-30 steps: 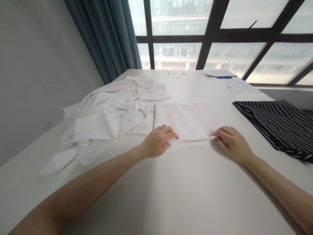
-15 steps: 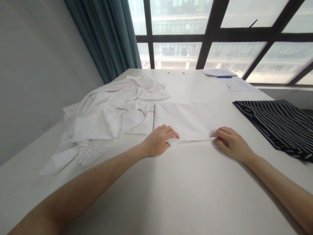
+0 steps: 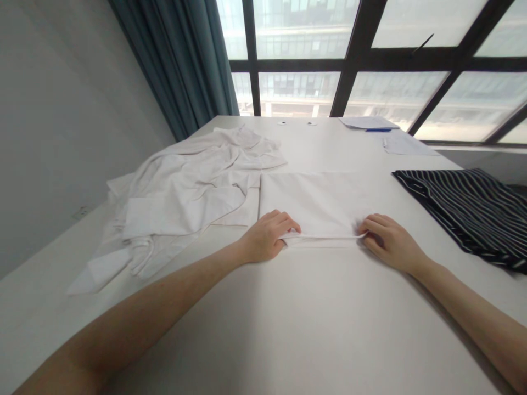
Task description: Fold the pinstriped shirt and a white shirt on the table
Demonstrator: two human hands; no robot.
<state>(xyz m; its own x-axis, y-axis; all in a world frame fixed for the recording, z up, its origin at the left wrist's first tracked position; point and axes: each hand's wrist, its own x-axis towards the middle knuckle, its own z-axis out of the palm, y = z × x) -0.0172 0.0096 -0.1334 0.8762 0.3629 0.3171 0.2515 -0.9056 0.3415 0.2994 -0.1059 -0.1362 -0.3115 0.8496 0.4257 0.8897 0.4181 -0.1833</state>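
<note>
A folded white cloth [image 3: 313,203] lies flat on the white table [image 3: 313,318] in front of me. My left hand [image 3: 269,236] grips the near left corner, fingers on top and thumb tucked out of sight beneath. At the near right corner, my right hand [image 3: 385,238] pinches the edge between thumb and fingers. Between the two hands the near edge runs almost straight, with another layer showing just below it. To the left, a rumpled heap of white cloth [image 3: 189,186] reaches up to the folded piece.
A black striped cloth [image 3: 481,208] lies folded at the right. Sheets of paper [image 3: 368,122] and a blue pen [image 3: 377,130] rest at the far right, near the window [image 3: 304,93]. A teal curtain [image 3: 185,66] hangs behind the table's left side.
The near edge of the folded cloth between my hands has flattened slightly and looks straighter. Both hands keep almost the same place and grip.
</note>
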